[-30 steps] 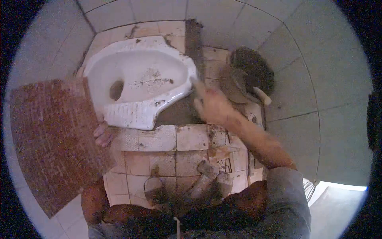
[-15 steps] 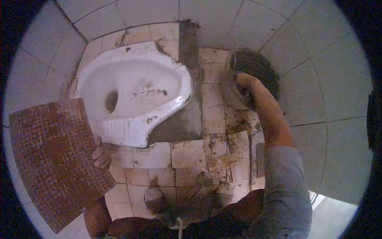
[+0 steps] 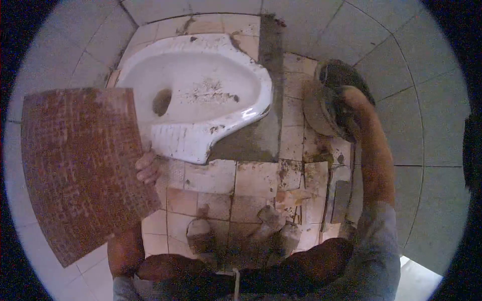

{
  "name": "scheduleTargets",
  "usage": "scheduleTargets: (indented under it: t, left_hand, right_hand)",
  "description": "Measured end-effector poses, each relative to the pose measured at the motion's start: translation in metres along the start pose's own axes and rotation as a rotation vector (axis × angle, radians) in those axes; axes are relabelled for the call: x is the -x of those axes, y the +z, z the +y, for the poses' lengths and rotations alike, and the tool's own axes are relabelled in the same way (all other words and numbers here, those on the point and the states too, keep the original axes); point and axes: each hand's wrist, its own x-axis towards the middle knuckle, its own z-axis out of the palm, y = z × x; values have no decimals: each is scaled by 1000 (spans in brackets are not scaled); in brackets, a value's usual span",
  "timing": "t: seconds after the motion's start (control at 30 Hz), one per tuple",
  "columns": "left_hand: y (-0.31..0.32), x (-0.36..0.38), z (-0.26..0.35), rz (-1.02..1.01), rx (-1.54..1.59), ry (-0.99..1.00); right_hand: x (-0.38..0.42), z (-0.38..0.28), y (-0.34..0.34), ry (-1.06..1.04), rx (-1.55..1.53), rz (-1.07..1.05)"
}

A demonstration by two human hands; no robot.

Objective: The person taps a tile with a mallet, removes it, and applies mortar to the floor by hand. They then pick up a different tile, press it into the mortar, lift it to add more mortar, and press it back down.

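Note:
My left hand (image 3: pixel 148 168) grips the edge of a large square tile (image 3: pixel 80 170), held up with its rough reddish-brown back facing me, at the left. My right hand (image 3: pixel 348 98) reaches into a round pan of dark mortar (image 3: pixel 329 95) at the upper right; the fingers are down inside it and what they hold is hidden. Between the two lies a white squat toilet pan (image 3: pixel 201 95) set in the floor, with a grey mortar patch (image 3: pixel 251 143) along its near right side.
Small beige floor tiles (image 3: pixel 221 180) smeared with mortar cover the floor in front of the toilet. Cut tile pieces (image 3: pixel 316 178) lie at the right. My feet in dirty sandals (image 3: pixel 241 233) stand at the bottom. Tiled walls close in all round.
My right hand left the toilet's rim and went to the mortar pan, then sank into it. The tile in my left hand rose slightly.

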Motion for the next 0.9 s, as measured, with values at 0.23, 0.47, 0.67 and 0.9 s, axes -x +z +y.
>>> scheduleTargets:
  t: [0.23,0.47,0.67,0.9]
  left_hand:
    - [15,-26,9,-66,-70,-97]
    - [-12,-33,13,-238,-21,-193]
    - [-4,-22,13,-207,-5,-192]
    - [-3,-11,13,-202,14,-186]
  right_hand:
    - [115,-218,-45,110,-1190,162]
    - [58,-255,-14,-298,-859,221]
    - [21,-265,-9,-164,-603,392]
    - [11,-267,8,-183,-313,435]
